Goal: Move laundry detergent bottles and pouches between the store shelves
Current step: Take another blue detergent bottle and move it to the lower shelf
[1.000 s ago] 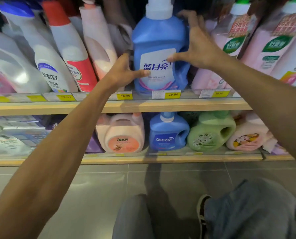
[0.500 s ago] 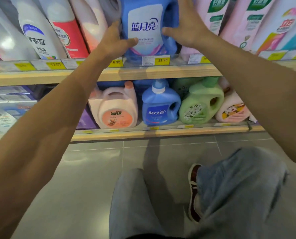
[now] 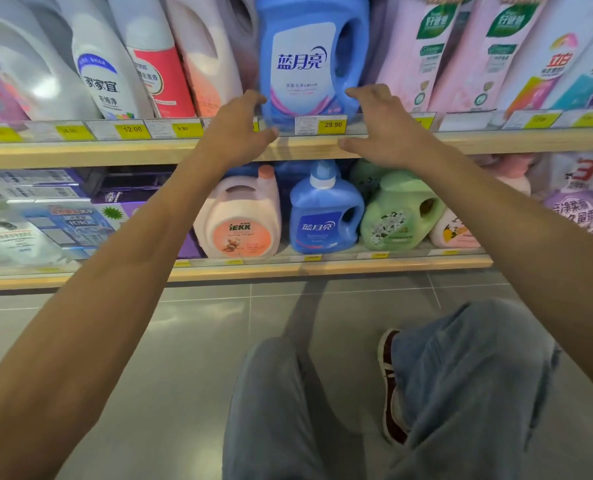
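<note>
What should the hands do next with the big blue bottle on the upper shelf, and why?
Probably draw both hands back from the shelf. The blue bottle stands on the upper shelf behind the 29.90 tag; the left hand and right hand flank its base with fingers spread, gripping nothing, so it looks placed.

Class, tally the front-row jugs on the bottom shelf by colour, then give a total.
Pink: 2, the IEKK jug and the half-hidden jug at the right end
Blue: 1, the blue jug
Green: 1, the green jug
Total: 4
</note>
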Tool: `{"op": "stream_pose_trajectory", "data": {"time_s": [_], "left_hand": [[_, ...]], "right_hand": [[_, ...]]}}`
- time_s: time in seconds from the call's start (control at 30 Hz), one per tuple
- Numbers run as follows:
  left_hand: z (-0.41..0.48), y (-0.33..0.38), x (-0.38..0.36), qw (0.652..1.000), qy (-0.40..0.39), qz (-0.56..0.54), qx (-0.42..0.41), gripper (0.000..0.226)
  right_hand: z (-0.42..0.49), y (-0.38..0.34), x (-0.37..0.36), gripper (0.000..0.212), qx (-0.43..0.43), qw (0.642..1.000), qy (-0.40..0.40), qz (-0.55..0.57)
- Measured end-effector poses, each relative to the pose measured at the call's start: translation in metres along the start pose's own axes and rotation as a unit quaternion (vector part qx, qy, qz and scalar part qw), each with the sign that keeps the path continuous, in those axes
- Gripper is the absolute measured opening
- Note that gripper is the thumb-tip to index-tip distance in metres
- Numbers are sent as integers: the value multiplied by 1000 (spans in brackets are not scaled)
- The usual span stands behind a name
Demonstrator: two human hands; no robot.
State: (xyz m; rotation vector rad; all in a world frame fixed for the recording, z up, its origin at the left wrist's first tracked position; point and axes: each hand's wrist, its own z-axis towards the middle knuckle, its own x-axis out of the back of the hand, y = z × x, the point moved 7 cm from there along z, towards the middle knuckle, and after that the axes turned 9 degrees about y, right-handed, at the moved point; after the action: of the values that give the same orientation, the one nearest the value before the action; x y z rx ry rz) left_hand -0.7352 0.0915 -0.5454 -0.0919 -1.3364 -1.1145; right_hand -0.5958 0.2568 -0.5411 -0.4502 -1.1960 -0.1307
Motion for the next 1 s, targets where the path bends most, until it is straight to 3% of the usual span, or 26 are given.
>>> {"op": "stream_pose_trajectory", "data": {"time_s": [0.17, 0.5, 1.0], "left_hand": [[-10, -14, 5, 999, 2, 49, -17, 55], [-22, -5, 20, 990, -90, 98, 44, 52], [-7, 102, 202, 976, -133, 171, 34, 49]], "right_hand": [[-7, -7, -2, 82, 11, 999, -13, -48], [-1, -20, 35, 77, 13, 987, -110, -115], [20, -93, 202, 67, -21, 955, -262, -136]]}}
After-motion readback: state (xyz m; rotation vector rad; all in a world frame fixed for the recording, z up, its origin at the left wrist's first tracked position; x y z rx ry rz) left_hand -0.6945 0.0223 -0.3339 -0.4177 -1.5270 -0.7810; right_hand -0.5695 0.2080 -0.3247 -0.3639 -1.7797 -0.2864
